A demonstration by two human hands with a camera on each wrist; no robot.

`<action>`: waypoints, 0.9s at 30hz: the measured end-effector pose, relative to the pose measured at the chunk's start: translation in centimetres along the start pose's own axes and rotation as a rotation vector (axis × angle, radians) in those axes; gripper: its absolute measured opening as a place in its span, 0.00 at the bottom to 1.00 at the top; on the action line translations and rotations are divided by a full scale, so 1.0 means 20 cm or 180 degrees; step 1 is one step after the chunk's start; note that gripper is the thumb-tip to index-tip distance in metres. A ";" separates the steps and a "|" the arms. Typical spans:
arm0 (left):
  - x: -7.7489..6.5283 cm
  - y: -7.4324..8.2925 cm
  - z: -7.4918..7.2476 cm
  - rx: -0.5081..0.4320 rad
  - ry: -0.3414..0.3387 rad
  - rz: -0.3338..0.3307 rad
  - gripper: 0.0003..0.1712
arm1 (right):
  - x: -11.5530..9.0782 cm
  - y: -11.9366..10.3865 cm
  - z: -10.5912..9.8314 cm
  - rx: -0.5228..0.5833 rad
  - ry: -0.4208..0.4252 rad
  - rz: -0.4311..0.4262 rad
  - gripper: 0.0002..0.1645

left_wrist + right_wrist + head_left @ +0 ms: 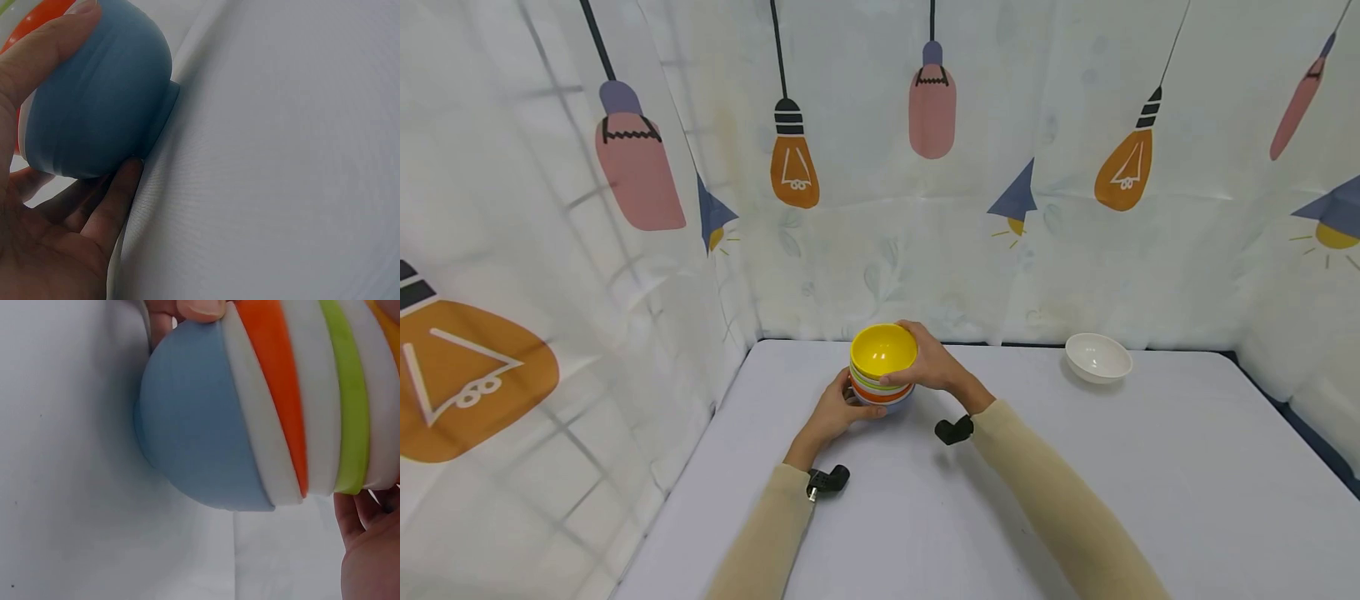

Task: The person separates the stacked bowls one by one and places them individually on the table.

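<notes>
Two bare hands clamped on a stack of bowls (872, 388) at the far edge of the white-covered table (1112, 475), nearer its far left corner than its far right. The left hand (835, 412) holds the blue bowl (106, 94) at the base: the thumb lies across its near side, the fingers are spread and bent beneath its flank, one fingertip close to its foot. Whether that foot touches the cloth cannot be told. The right hand (934, 362) grips the top, the fingers at the right rim of the yellow bowl (883, 350) and the thumb along its near side. Between the hands show an orange band (275, 381) and a green band (350, 394), separated by white ones. The thumbs are near each other but apart. A white bowl (1098, 358) rests well apart near the far edge, toward the far right corner.
</notes>
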State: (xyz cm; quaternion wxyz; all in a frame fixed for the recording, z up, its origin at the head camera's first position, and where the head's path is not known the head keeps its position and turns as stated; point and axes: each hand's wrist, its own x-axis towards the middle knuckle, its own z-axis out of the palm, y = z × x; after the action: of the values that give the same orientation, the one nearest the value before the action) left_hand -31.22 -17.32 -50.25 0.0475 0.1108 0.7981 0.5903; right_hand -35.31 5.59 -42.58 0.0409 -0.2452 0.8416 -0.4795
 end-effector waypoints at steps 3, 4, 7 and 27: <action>0.00 0.00 0.00 0.0011 -0.0010 0.0004 0.54 | 0.00 -0.02 -0.01 0.0073 0.0067 -0.0079 0.60; -0.01 0.00 0.00 0.0007 -0.0012 0.0003 0.54 | 0.00 -0.02 -0.01 0.0105 0.0089 -0.0107 0.60; -0.01 0.01 0.00 -0.0004 -0.0012 -0.0019 0.53 | 0.00 -0.04 -0.02 0.0222 0.0129 -0.0185 0.59; -0.08 0.17 -0.01 -0.0016 -0.0026 -0.0131 0.55 | -0.10 -0.05 -0.13 0.0662 0.0429 -0.0251 0.59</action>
State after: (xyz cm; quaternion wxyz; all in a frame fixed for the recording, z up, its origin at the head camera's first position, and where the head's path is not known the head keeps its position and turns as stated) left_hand -29.34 -16.84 -47.02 0.0632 0.0966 0.7986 0.5908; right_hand -33.92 8.13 -40.82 -0.0094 -0.2397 0.7779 -0.5808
